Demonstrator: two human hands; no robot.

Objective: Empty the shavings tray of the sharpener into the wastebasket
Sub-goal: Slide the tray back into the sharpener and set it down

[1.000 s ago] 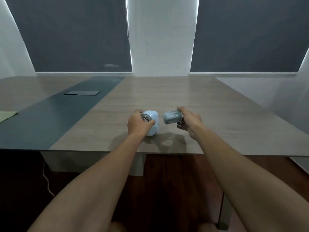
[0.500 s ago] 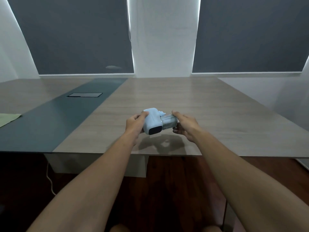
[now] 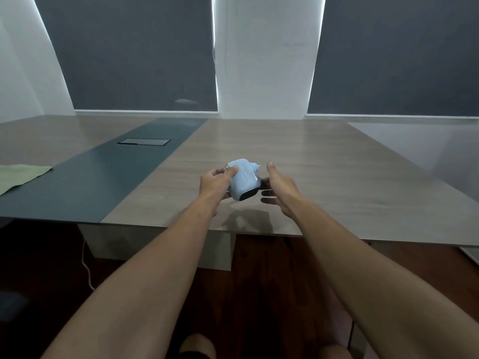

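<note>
Cloth [image 3: 22,174], pale green, is laid at the far left of the counter [image 3: 324,161], beside a dark strip with a cable hatch [image 3: 143,142]. Near the front edge, the light blue sharpener [image 3: 242,181] is held tilted above the counter by the left hand [image 3: 216,183], whose fingers are wrapped around its left end. Just right of it, the right hand [image 3: 278,189] is spread wide, its fingers by the sharpener's right end; contact cannot be told.
</note>
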